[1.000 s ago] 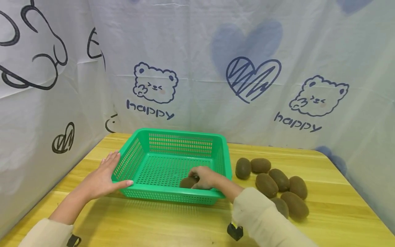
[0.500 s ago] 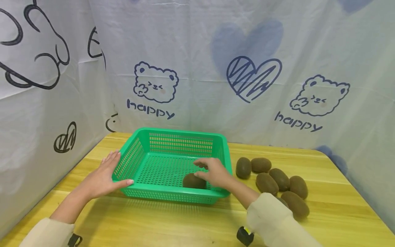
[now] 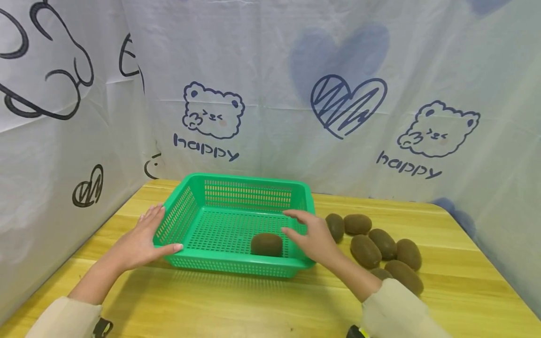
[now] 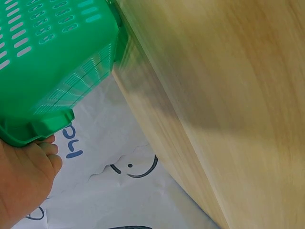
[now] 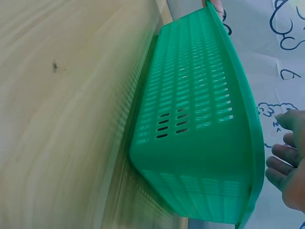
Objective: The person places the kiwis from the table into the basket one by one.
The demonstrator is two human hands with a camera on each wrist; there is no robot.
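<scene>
Right grip (image 3: 312,236), loose and released, is over the basket's (image 3: 220,258) right edge, with open room to its left, and the kiwi (image 3: 266,245) it held a second ago lies inside, below-left! Left grip (image 3: 139,241), spread, unclenched, braces the opposite edge.

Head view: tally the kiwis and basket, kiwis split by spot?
Kiwi in basket: 1
Kiwis visible on table: 7
Basket: 1
Total: 9

Green basket (image 3: 228,259), 1 brown kiwi (image 3: 266,244) inside, 7 kiwis (image 3: 382,244) alongside
</scene>
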